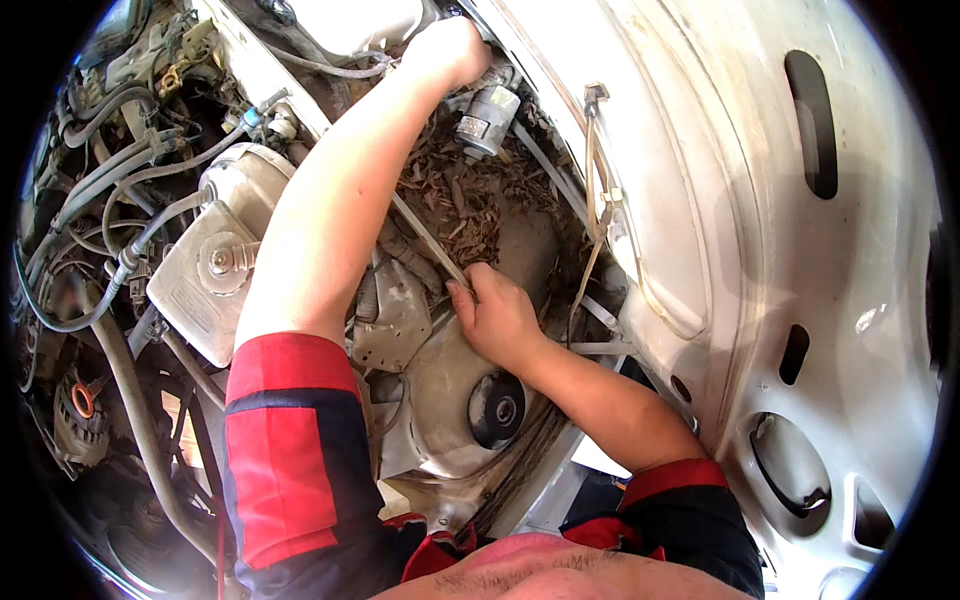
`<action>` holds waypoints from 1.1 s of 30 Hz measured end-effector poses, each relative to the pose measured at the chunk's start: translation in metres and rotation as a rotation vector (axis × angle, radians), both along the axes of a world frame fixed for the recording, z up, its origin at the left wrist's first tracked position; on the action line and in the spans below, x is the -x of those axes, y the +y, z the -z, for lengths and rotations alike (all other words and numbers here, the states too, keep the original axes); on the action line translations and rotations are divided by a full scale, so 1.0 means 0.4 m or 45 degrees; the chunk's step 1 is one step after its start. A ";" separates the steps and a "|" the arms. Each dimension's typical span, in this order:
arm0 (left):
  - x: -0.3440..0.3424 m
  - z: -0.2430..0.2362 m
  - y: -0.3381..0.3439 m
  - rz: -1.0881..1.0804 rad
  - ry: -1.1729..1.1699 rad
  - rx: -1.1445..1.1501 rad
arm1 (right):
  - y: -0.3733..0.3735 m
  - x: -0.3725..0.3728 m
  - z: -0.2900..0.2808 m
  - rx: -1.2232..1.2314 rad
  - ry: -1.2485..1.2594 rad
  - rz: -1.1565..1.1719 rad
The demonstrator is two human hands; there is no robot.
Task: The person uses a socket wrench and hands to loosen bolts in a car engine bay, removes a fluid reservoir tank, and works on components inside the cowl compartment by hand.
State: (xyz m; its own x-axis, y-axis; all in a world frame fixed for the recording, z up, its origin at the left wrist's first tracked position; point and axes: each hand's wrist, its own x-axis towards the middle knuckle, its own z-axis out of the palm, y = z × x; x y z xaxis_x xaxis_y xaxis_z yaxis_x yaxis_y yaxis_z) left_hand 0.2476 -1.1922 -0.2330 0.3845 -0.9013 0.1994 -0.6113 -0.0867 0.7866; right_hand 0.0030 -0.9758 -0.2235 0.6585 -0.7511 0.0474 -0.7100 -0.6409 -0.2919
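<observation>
My left hand (452, 52) reaches to the far end of the car's engine bay and looks closed, its fingers curled away from view. Whatever it holds is hidden. Just to its right sits a grey metal cylinder like a fuel filter (488, 120). Nearer to me, my right hand (498, 315) is closed at the lower end of a narrow, light metal strip (428, 236), thumb on its left. Beneath that hand rises a dusty strut tower (455, 400) with a round black cap (496, 409). Dry leaves (460, 195) lie in the hollow between my hands.
A raised white hood or panel (720, 200) with oval holes fills the right side. Left of my arm stand a dirty square box (205, 285), bent hoses (130, 370) and several cables. A white plastic tank (350, 22) sits at the far end. A thin cable (592, 160) hangs beside the panel.
</observation>
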 end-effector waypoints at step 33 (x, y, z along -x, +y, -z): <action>-0.039 -0.133 0.154 0.033 -0.924 -0.505 | -0.001 0.004 0.004 0.003 -0.022 -0.024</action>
